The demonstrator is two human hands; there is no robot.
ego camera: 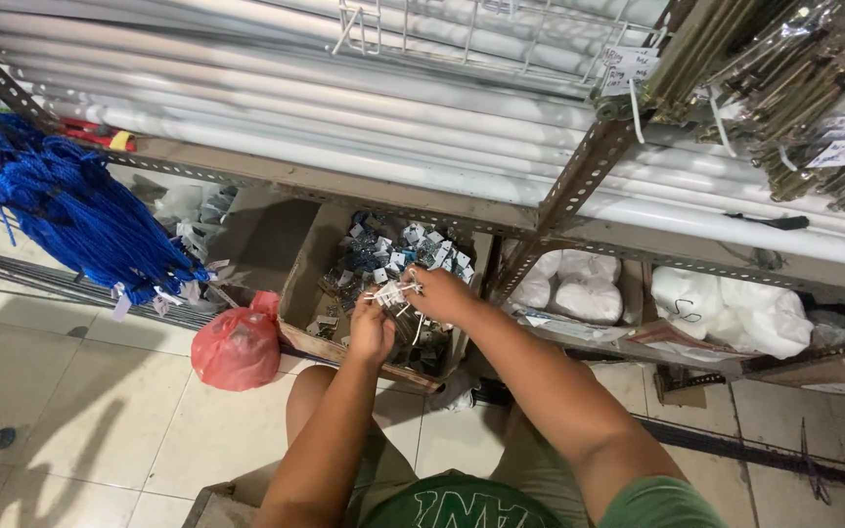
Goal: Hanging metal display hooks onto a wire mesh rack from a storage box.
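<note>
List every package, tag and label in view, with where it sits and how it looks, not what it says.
Small white tags: bunched between left hand and right hand.
Cardboard box: low shelf, brown, holding small tagged packets.
Red plastic bag: floor, left of the box, knotted.
White tags: upper right, tied to metal rods.
White sacks: low shelf, right, rounded.

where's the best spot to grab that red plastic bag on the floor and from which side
Probably the bunched neck at the top of the red plastic bag, near. The plastic gathers there into a narrow twist that points up and right, while the body below is round and bulging. Come from above: the cardboard box crowds its right side, and the left hand and right hand are busy there.
</note>
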